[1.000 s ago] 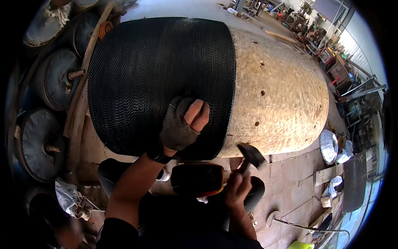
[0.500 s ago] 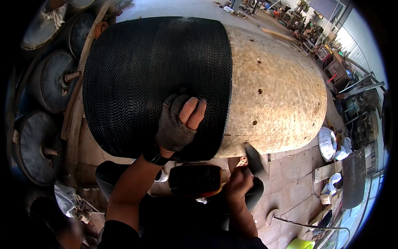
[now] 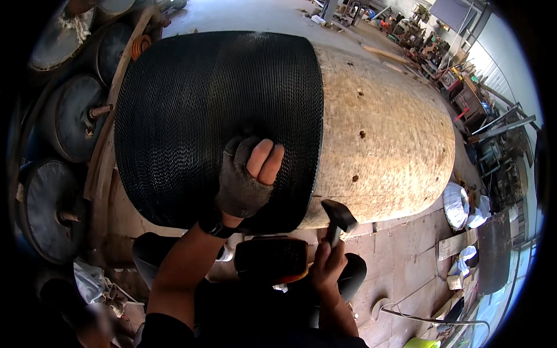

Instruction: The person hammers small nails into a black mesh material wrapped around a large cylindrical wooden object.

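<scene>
Right hand (image 3: 328, 268) closed on hammer (image 3: 340, 216), left hand (image 3: 248, 178) upon black covering (image 3: 214, 98)

The right fingers are clamped around the handle, and the hammer head is just above this grip, near the low edge of the pale drum (image 3: 389, 130). The left hand, in a dark fingerless glove (image 3: 235, 168), is up and to the left of the hammer grip; its fingers are bent against the covering, but I cannot tell whether they pinch something. The black covering wraps the drum's left part, and the bare part lies up and to the right of the hammer. Just left of the hammer grip is a dark container (image 3: 268, 255). I judge the step to be hammer work at the covering; a blow would call for left fingertips kept clear.
</scene>
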Tool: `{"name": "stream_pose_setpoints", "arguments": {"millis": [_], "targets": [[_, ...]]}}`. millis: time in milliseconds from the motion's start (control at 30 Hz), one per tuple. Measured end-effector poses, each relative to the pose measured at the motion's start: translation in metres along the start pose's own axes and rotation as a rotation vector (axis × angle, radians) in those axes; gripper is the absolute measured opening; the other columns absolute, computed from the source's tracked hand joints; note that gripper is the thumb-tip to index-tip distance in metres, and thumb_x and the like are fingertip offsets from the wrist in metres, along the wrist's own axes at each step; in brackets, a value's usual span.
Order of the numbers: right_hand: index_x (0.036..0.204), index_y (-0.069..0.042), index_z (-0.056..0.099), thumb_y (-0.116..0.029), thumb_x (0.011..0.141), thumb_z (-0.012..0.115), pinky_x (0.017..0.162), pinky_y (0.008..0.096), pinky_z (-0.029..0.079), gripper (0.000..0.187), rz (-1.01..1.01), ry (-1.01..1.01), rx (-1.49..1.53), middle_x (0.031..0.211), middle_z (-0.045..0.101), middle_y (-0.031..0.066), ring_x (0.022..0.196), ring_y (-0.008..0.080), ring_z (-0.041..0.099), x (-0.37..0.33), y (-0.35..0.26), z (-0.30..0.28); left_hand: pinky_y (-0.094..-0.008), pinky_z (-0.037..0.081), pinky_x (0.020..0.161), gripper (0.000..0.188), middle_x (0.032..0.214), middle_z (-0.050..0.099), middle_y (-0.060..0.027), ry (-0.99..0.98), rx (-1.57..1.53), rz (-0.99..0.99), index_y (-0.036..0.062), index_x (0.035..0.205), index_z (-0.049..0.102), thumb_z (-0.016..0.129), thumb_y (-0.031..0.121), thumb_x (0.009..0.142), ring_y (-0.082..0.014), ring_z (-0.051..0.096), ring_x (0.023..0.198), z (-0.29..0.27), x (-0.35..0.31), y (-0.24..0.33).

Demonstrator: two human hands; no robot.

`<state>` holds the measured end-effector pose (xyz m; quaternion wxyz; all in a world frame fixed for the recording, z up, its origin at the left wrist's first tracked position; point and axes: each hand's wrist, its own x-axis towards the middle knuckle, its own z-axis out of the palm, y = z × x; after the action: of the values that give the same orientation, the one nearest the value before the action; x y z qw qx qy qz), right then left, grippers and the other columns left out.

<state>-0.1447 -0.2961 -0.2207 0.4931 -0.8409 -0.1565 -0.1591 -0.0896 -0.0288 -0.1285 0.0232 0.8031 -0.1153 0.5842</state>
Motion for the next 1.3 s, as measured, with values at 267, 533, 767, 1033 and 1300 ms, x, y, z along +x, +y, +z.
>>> {"name": "stream_pose_setpoints", "arguments": {"millis": [267,533,767,1033,1300], "targets": [[0.098,0.001,0.054,-0.026,0.107,0.052,0.049,0.0292,0.038,0.028,0.018,-0.004,0.0,0.068,0.058,0.0008,0.056,0.0099,0.052,0.012,0.005,0.003,-0.0458,0.054,0.082,0.035,0.112,0.059,-0.0093,-0.006,0.105,0.014,0.0061,0.116,0.068,0.069,0.002,0.081,-0.0265,0.063,0.096,0.005,0.002,-0.001],[0.1,0.0,0.053,-0.01,0.099,0.057,0.054,0.0492,0.046,0.011,0.002,-0.003,-0.188,0.069,0.059,0.0247,0.064,0.0472,0.061,-0.006,0.021,0.011,-0.0389,0.055,0.082,0.047,0.115,0.057,-0.0077,-0.089,0.152,-0.028,0.01,0.123,0.069,0.066,-0.009,0.08,-0.0241,0.062,0.098,0.0,-0.001,-0.006],[0.105,-0.003,0.053,-0.017,0.101,0.061,0.055,0.0561,0.045,0.016,0.088,-0.081,-0.087,0.072,0.063,0.0235,0.064,0.0486,0.061,-0.048,0.032,-0.004,-0.0421,0.053,0.081,0.035,0.11,0.06,-0.013,-0.073,-0.004,-0.04,0.0046,0.125,0.066,0.059,-0.002,0.091,-0.027,0.061,0.091,-0.016,-0.005,0.04],[0.107,-0.002,0.054,-0.023,0.103,0.059,0.057,0.0563,0.044,0.022,0.142,-0.117,0.023,0.073,0.062,0.0273,0.068,0.0512,0.061,-0.058,0.037,-0.009,-0.0437,0.05,0.087,0.049,0.105,0.067,-0.0135,-0.248,-0.48,-0.299,0.0004,0.138,0.055,0.064,-0.003,0.09,-0.0297,0.064,0.092,-0.022,-0.084,0.134],[0.109,-0.002,0.054,-0.026,0.104,0.058,0.058,0.0564,0.044,0.025,0.084,-0.099,0.028,0.076,0.062,0.0285,0.07,0.0525,0.061,-0.059,0.032,-0.013,-0.0458,0.048,0.086,0.056,0.1,0.066,-0.0126,-0.348,-0.376,-0.266,0.0012,0.138,0.055,0.063,-0.004,0.083,-0.03,0.061,0.089,-0.021,-0.078,0.135]]}}
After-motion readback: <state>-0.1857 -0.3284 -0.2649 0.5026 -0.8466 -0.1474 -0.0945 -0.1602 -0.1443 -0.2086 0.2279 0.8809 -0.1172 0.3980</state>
